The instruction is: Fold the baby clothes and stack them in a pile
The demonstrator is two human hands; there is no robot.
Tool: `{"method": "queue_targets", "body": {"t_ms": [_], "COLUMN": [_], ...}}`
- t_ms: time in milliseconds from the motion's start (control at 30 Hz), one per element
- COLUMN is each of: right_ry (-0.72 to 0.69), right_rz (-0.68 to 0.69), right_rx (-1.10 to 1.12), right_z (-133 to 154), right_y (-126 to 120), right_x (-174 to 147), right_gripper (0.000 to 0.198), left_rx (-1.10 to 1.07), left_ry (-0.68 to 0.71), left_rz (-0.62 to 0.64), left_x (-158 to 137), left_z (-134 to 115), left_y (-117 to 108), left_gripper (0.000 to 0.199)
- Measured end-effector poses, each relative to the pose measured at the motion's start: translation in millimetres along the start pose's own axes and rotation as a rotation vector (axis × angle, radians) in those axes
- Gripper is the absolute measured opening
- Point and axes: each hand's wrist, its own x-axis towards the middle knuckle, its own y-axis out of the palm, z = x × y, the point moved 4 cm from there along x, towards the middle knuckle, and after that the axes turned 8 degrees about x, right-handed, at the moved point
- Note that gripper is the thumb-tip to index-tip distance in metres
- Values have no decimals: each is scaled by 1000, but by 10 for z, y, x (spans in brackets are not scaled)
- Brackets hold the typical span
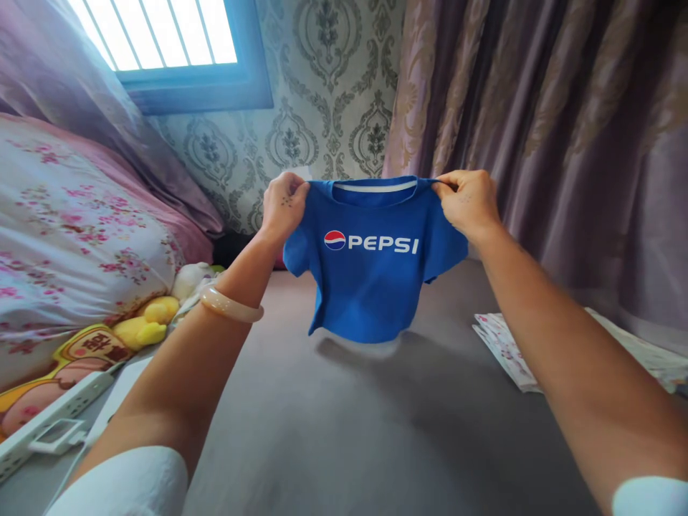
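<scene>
Power strip (21, 453), white: laid nearer the body than the left hand (284, 206). Bangle (231, 307), pale: worn on the left forearm. Grey sheet (301, 430): spread beneath both hands. Folded cloth (508, 351), printed: stacked below and outward of the right hand (470, 204), seemingly so placed to be out of the way. Plush toy (140, 331), yellow: rested outward of the left hand, beside floral bedding (80, 229). T-shirt (370, 294), blue, marked PEPSI: suspended between the hands above the sheet. One shoulder is pinched in each hand, presumably so that the neckline is drawn wide and the front is kept spread by its own hanging weight. Curtain (537, 143), purple: hung beyond the right hand. Patterned wall (327, 93): faced beyond both hands. Window (172, 36), barred: set high beyond the left hand.
</scene>
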Motion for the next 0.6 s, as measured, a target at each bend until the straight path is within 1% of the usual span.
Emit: {"method": "queue_targets", "body": {"t_ms": [100, 233, 367, 600], "right_ry": [-42, -82, -95, -79], "right_rz": [-26, -59, -86, 2], "right_rx": [-73, -151, -176, -165], "right_z": [6, 50, 134, 259], "right_y": [18, 39, 39, -33], "right_x": [-11, -53, -143, -291], "right_gripper": [31, 35, 40, 40], "left_rx": [15, 40, 69, 153], "left_ry": [-77, -75, -68, -23], "left_rz": [-85, -144, -191, -255], "left_x": [-32, -105, -171, -285], "left_z": [-58, -129, -174, -267], "left_y": [-50, -85, -114, -251], "left_gripper": [22, 24, 27, 27]}}
